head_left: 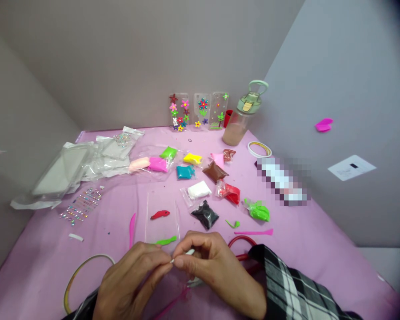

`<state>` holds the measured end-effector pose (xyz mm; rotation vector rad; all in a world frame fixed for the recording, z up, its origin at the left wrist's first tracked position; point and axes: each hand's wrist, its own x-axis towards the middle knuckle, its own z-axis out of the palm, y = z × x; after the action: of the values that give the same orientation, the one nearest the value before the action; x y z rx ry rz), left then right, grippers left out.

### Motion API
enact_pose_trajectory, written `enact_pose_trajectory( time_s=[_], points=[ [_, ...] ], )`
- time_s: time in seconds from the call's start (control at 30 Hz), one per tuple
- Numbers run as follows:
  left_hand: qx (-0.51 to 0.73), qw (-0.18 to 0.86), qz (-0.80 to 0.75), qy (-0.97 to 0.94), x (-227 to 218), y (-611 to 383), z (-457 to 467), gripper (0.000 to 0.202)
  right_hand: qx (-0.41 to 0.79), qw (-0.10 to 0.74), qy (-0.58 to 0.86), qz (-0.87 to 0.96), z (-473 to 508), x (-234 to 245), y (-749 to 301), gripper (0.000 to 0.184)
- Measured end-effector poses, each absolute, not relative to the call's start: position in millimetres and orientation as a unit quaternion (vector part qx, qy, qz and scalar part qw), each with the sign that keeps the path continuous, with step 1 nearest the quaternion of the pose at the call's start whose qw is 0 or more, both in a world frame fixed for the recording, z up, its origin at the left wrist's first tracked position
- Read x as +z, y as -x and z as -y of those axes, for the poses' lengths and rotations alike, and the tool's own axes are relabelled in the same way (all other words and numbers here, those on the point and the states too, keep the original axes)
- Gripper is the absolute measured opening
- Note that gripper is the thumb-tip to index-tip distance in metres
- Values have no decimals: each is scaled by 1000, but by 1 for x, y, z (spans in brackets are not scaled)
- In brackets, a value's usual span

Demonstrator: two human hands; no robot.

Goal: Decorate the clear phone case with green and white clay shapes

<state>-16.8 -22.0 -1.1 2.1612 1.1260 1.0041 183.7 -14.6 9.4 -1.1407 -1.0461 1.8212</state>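
Note:
My left hand (133,275) and my right hand (216,266) meet at the front of the table, fingertips almost touching. Between them is a small piece of white clay (190,252), pinched by my right thumb and fingers, with a tiny tip in my left thumb and forefinger. Just beyond lies a clear phone case (163,200) bearing a red, dark-marked clay shape (160,215). A green modelling tool (166,241) rests at its near edge. Partly hidden below my hands are a pink tool (170,306) and a pale object I cannot make out.
Several clay packets lie ahead, among them white (199,190), black (205,215) and red (231,194). A bottle (238,124) stands behind. Bagged cases (63,169) and a gem sheet (83,204) lie left; tape rolls (66,289) and red-handled scissors (243,240) are nearby.

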Motion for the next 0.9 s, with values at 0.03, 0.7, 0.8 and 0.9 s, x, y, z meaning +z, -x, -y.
enact_pose_trajectory(
  time_s=[0.03, 0.7, 0.8, 0.9],
  points=[
    [375, 239, -415, -794, 0, 16, 21, 14, 711, 365, 444, 406, 15, 9, -184, 31],
    [407, 192, -384, -806, 15, 7, 15, 33, 706, 358, 448, 416, 15, 10, -186, 38],
    [391, 195, -402, -805, 11, 10, 16, 26, 707, 360, 448, 413, 14, 9, -186, 38],
    [384, 202, -408, -803, 9, 12, 17, 22, 710, 363, 443, 409, 14, 10, -185, 39]
  ],
)
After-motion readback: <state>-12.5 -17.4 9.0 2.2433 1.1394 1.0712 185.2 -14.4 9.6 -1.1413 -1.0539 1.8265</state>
